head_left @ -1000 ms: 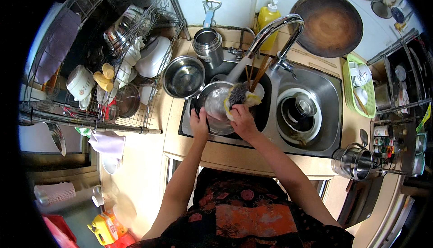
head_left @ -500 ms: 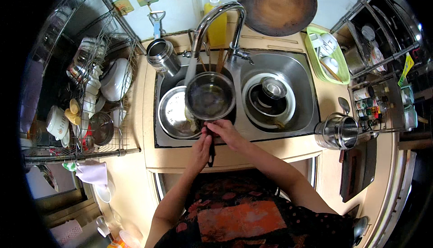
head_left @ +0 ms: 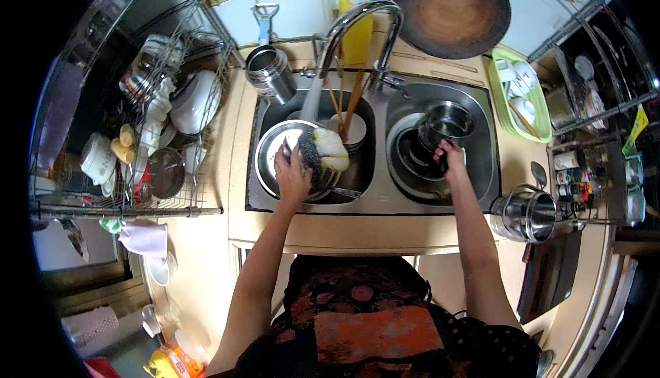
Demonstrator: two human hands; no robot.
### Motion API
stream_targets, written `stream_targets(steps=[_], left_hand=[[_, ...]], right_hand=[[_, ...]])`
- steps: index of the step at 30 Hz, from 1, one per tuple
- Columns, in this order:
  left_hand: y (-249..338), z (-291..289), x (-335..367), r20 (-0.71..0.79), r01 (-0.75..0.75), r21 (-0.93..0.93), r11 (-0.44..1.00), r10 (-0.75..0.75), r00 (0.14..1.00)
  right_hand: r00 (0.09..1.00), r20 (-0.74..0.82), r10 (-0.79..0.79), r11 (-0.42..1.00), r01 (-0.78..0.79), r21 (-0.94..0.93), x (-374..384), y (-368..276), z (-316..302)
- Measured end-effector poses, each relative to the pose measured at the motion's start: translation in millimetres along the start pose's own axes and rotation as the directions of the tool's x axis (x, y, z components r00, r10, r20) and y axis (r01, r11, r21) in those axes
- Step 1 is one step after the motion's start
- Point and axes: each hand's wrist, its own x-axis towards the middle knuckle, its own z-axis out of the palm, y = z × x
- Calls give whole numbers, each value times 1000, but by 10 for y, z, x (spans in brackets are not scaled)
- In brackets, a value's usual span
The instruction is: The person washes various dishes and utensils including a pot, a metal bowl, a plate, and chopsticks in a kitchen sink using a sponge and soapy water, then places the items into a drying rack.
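- Head view, right of centre: saucepan [head_left: 449, 118], metal, above right basin [head_left: 483, 172]; right hand [head_left: 452, 158], fingers closed on its lower side.
- Centre: scrubber [head_left: 326, 149], grey and white, over round pan [head_left: 267, 148]; left hand [head_left: 294, 177] touching, fingers bent, pinch cannot be told.
- Upper centre: tap [head_left: 364, 8], water [head_left: 311, 99] running.

The left hand [head_left: 293, 177] grips a dark-and-white scrubber [head_left: 331, 147] over a round metal pan [head_left: 268, 150] in the left basin [head_left: 362, 166], near water streaming from the faucet [head_left: 396, 33]. The right hand [head_left: 452, 159] holds a pot [head_left: 450, 119] above a white bowl [head_left: 404, 177].
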Motion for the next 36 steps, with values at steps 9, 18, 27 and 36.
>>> stream_targets(steps=[9, 18, 27, 36], left_hand=[[-105, 346, 56, 244, 20, -31, 999, -12, 970], [-262, 134, 168, 202, -127, 177, 976, 91, 975], [-159, 193, 189, 119, -3, -397, 918, 55, 991], [-101, 436, 350, 214, 367, -514, 775, -298, 930]], right_hand=[[799, 88, -595, 181, 239, -954, 79, 53, 52], [757, 623, -200, 320, 651, -689, -732, 1089, 1935], [807, 585, -75, 385, 565, -730, -562, 1459, 2073], [713, 701, -29, 480, 625, -616, -639, 1278, 1888]])
